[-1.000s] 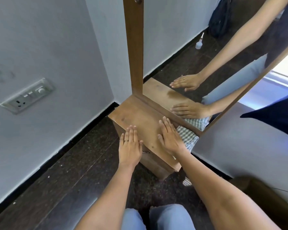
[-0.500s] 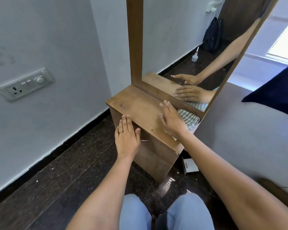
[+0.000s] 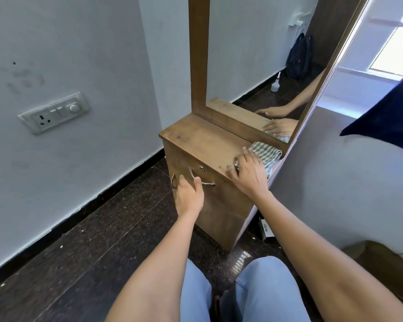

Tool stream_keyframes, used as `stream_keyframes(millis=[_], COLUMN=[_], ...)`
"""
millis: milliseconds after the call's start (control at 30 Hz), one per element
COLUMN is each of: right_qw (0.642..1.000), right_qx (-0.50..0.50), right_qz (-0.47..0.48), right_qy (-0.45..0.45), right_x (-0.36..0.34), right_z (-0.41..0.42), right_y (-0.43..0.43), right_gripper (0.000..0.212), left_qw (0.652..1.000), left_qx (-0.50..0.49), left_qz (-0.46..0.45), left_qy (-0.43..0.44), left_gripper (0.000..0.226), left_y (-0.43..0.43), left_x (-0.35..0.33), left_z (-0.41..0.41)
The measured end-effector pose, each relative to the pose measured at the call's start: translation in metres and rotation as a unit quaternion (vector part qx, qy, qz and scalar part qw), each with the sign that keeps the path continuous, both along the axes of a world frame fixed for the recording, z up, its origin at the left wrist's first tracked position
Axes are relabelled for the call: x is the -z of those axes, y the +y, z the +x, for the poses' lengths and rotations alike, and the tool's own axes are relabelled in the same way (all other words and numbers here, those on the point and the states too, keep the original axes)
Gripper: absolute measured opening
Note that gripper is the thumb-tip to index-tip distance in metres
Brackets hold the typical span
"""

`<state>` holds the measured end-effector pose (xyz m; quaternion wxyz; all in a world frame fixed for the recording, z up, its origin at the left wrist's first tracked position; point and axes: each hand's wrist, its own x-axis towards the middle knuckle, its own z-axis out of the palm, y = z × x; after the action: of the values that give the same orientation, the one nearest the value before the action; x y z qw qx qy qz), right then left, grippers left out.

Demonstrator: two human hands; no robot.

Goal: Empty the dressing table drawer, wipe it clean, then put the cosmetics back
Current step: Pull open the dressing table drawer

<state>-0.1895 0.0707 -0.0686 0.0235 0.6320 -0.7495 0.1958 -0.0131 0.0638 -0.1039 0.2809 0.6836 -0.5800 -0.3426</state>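
The low wooden dressing table [image 3: 200, 138] stands against the wall under a tall mirror [image 3: 254, 54]. Its drawer front [image 3: 221, 205] is closed, with a curved metal handle [image 3: 208, 183] and a small round lock [image 3: 201, 168]. My left hand [image 3: 189, 194] covers the middle of the handle, with fingers curled at it. My right hand [image 3: 249, 173] lies flat on the right end of the table top, its fingers on the edge of a green-checked cloth [image 3: 265, 152]. No cosmetics are in sight.
A wall with a switch and socket plate [image 3: 54, 112] runs close on the left. A small white box [image 3: 265, 228] lies on the dark floor right of the table. A brown object [image 3: 386, 259] sits at lower right. My knees are just in front of the table.
My left hand slid off the table top and down the front to the drawer handle. My right hand moved right along the top onto the cloth. The view has pulled back and lower.
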Motion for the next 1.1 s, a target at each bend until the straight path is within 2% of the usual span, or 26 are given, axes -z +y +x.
stream_keyframes(millis=[67, 133, 233, 300, 367, 467, 533, 600, 733, 800, 967, 1100], right_qw=[1.0, 1.0, 1.0, 1.0, 1.0, 1.0, 1.0, 1.0, 1.0, 1.0, 1.0, 1.0], right_qx=[0.005, 0.007, 0.005, 0.005, 0.006, 0.006, 0.005, 0.005, 0.003, 0.003, 0.004, 0.009], right_qz=[-0.005, -0.007, -0.014, -0.014, -0.016, -0.018, -0.019, -0.018, -0.011, -0.007, -0.001, 0.002], right_qy=[0.007, 0.014, 0.01, 0.012, 0.014, 0.007, 0.006, 0.004, 0.003, 0.006, 0.007, 0.006], right_x=[0.002, 0.005, 0.008, 0.008, 0.007, 0.007, 0.007, 0.008, 0.007, 0.007, 0.005, 0.004], right_z=[-0.001, -0.003, -0.004, -0.004, -0.004, -0.005, -0.006, -0.007, -0.008, -0.008, -0.007, -0.005], right_y=[-0.002, -0.004, -0.004, -0.005, -0.005, -0.005, -0.005, -0.006, -0.006, -0.005, -0.005, -0.003], right_gripper=[0.041, 0.041, 0.041, 0.043, 0.044, 0.042, 0.042, 0.043, 0.046, 0.047, 0.047, 0.046], left_qw=[0.984, 0.949, 0.879, 0.859, 0.856, 0.861, 0.863, 0.865, 0.866, 0.868, 0.891, 0.912], left_qx=[-0.049, -0.113, -0.145, -0.143, -0.12, -0.079, -0.071, -0.082, -0.133, -0.138, -0.156, -0.192], left_qz=[0.108, 0.182, 0.25, 0.253, 0.265, 0.256, 0.257, 0.262, 0.275, 0.276, 0.242, 0.221], left_qy=[0.131, 0.232, 0.38, 0.422, 0.427, 0.433, 0.43, 0.42, 0.396, 0.389, 0.35, 0.289], left_gripper=[0.069, 0.075, 0.109, 0.134, 0.146, 0.124, 0.133, 0.147, 0.147, 0.15, 0.121, 0.115], left_y=[-0.002, -0.007, -0.018, -0.03, -0.034, -0.033, -0.03, -0.027, -0.029, -0.019, 0.012, 0.03], left_x=[-0.008, -0.013, -0.016, -0.012, -0.014, -0.019, -0.017, -0.01, 0.019, 0.012, -0.008, -0.007], left_z=[-0.011, -0.021, -0.029, -0.032, -0.032, -0.03, -0.029, -0.026, -0.013, -0.003, 0.019, 0.034])
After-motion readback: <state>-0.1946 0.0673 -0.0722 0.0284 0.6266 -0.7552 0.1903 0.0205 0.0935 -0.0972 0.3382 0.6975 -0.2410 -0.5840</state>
